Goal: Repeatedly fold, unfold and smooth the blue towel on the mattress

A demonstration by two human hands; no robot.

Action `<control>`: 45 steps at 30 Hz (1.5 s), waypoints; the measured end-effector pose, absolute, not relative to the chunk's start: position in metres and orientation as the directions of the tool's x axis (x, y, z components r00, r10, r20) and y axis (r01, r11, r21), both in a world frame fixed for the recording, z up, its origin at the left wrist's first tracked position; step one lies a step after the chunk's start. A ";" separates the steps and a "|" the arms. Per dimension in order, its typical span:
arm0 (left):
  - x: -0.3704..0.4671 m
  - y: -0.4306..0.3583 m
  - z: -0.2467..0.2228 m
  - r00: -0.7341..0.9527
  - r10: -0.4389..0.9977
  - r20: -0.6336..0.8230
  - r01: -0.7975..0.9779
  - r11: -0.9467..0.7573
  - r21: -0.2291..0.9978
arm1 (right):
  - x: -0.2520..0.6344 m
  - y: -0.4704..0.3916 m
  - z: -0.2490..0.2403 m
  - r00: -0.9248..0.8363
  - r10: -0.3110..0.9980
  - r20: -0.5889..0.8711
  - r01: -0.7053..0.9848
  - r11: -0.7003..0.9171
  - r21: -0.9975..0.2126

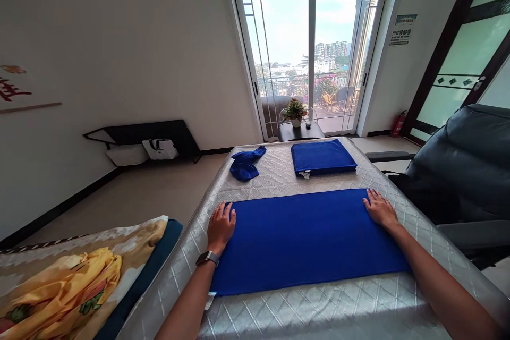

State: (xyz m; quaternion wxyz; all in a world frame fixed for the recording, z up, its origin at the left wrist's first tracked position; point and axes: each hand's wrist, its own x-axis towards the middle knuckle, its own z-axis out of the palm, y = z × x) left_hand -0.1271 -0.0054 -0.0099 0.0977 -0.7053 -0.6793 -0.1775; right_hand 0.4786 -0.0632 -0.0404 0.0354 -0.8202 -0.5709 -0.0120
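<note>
A blue cloth (303,241), folded into a long rectangle, lies flat on a quilted silver-grey mattress (311,311). My left hand (221,226) rests on its far left corner, fingers stretched out, a watch on the wrist. At the far right corner my right hand (380,208) lies flat with its fingers spread. Part of a white tag shows at the cloth's near left corner, beside my left forearm. Beyond it sits a neat stack of folded blue cloths (324,156) with white tags. A crumpled blue cloth (245,163) lies to the left of the stack.
At the left is a bed with a patterned cover (135,239) and a bunched yellow cloth (87,276). A black office chair (458,164) stands close on the right. Past the mattress are a small table with a potted plant (295,111) and sliding glass doors (313,53).
</note>
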 end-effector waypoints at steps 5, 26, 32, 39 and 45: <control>-0.136 -0.074 -0.016 0.251 0.942 0.223 0.951 -0.283 0.126 | 0.456 -0.075 -0.027 0.325 0.936 0.134 0.944 -0.329 0.003; -0.174 -0.173 -0.058 0.143 0.984 0.102 0.978 -0.156 0.139 | 0.189 -0.175 -0.018 -0.359 0.933 0.005 0.856 0.331 -0.397; -0.179 -0.168 -0.068 0.142 0.983 0.119 0.978 -0.158 0.139 | 0.357 -0.192 -0.059 0.132 0.989 0.066 0.978 -0.119 -0.170; -0.189 -0.168 -0.062 0.152 0.988 0.029 0.978 -0.155 0.138 | 0.519 -0.232 -0.119 0.361 0.912 0.194 0.925 -0.324 -0.200; -0.188 -0.108 -0.032 0.131 0.991 -0.038 0.981 -0.124 0.147 | 0.468 -0.191 -0.063 0.341 0.918 0.204 0.939 -0.321 -0.123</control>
